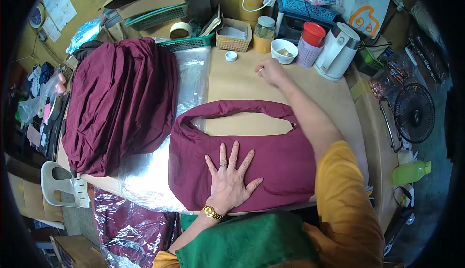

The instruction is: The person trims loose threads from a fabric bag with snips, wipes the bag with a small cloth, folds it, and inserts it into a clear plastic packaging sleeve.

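Bag (283, 164): flat on table (230, 84), near side of bowl (282, 59) | left hand (229, 184): splayed on bag, gripping nothing | right hand (272, 73): just short of bowl, curled, apparently pinching pale item (261, 70), identity unclear | risk: stray right-hand swing could tip bowl.

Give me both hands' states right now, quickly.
Left hand: open, spread flat on the maroon cloth bag with looped handle.
Right hand: closed, apparently holding a small whitish object, unidentifiable.
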Action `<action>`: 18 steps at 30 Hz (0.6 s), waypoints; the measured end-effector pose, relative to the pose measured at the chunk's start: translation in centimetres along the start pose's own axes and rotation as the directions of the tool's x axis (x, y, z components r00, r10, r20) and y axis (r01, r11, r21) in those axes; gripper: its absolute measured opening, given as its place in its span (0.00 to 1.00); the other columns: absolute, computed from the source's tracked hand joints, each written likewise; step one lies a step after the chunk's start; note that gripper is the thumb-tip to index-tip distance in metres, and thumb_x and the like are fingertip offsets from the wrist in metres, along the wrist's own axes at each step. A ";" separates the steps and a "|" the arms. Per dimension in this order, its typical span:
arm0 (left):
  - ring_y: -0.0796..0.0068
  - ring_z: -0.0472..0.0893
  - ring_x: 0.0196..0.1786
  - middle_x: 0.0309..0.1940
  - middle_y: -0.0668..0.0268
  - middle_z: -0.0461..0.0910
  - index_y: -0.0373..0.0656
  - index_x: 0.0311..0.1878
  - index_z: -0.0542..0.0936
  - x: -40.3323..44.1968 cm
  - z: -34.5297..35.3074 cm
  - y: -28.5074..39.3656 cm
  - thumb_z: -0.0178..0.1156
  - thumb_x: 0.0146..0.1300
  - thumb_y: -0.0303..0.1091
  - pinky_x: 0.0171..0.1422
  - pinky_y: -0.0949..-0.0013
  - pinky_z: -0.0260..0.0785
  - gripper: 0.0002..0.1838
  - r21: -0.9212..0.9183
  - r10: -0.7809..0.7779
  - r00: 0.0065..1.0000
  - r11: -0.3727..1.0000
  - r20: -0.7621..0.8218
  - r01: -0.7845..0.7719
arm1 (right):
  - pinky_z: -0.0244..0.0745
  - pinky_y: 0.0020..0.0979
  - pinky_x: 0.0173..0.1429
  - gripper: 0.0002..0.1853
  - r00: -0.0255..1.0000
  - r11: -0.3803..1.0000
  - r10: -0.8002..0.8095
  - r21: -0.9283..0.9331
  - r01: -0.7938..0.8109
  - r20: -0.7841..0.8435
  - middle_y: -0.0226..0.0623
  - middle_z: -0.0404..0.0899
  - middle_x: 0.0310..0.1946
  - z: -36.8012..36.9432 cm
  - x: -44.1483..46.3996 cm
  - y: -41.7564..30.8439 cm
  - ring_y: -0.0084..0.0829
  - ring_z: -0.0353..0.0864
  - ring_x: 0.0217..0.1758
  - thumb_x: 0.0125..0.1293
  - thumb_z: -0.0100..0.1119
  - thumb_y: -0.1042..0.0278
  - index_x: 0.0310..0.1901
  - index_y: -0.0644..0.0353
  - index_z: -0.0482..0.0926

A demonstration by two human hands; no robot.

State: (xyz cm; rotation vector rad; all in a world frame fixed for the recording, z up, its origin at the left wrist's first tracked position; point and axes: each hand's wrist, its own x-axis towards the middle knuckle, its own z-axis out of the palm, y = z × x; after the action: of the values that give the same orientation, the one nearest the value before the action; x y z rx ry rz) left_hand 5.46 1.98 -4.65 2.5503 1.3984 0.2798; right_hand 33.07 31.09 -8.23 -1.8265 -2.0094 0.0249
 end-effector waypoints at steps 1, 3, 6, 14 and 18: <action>0.36 0.44 0.79 0.78 0.51 0.51 0.60 0.76 0.64 0.0 -0.1 0.0 0.56 0.61 0.68 0.72 0.19 0.33 0.42 -0.005 0.000 1.000 1.000 0.003 0.000 | 0.79 0.37 0.47 0.10 0.986 0.956 -0.013 0.293 -0.037 0.167 0.46 0.84 0.38 -2.7 -1.3 -1.9 0.38 0.84 0.42 0.62 0.57 0.81 0.45 0.68 0.80; 0.36 0.44 0.79 0.78 0.51 0.51 0.60 0.76 0.64 0.1 -0.2 -0.2 0.56 0.61 0.68 0.72 0.19 0.33 0.42 -0.016 0.002 1.000 1.000 0.006 -0.002 | 0.77 0.29 0.40 0.09 0.919 0.683 -0.128 0.705 -0.191 0.373 0.34 0.85 0.32 -7.5 -5.6 -5.7 0.25 0.82 0.35 0.59 0.61 0.82 0.42 0.65 0.82; 0.36 0.44 0.79 0.78 0.50 0.52 0.60 0.75 0.65 -0.2 0.0 -0.2 0.57 0.60 0.68 0.72 0.19 0.33 0.42 -0.035 0.003 1.000 0.999 0.009 -0.003 | 0.75 0.32 0.39 0.03 0.903 0.808 -0.317 0.582 0.095 0.292 0.36 0.81 0.30 -11.6 -14.6 -10.0 0.28 0.82 0.35 0.61 0.63 0.78 0.36 0.65 0.80; 0.37 0.45 0.79 0.77 0.51 0.53 0.59 0.74 0.68 0.1 -0.1 -0.4 0.58 0.59 0.68 0.71 0.19 0.33 0.42 -0.044 0.019 1.000 0.999 0.006 -0.019 | 0.68 0.42 0.50 0.04 0.851 0.847 -0.509 0.250 0.468 0.132 0.37 0.72 0.32 -8.7 -22.5 -9.0 0.38 0.74 0.39 0.61 0.59 0.72 0.36 0.61 0.79; 0.38 0.46 0.79 0.77 0.52 0.54 0.59 0.73 0.68 0.3 0.1 -0.2 0.57 0.59 0.69 0.72 0.19 0.34 0.42 -0.025 0.016 1.000 1.000 0.004 -0.016 | 0.66 0.38 0.48 0.05 0.806 0.795 -0.592 0.179 0.580 0.015 0.34 0.72 0.30 -5.9 -18.5 -11.3 0.35 0.75 0.39 0.58 0.59 0.73 0.36 0.59 0.80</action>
State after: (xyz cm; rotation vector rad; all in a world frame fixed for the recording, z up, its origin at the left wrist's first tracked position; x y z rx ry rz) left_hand 5.48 2.32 -4.74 2.5414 1.3646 0.2922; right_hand 25.13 10.31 -5.05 -1.0458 -2.4588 0.0726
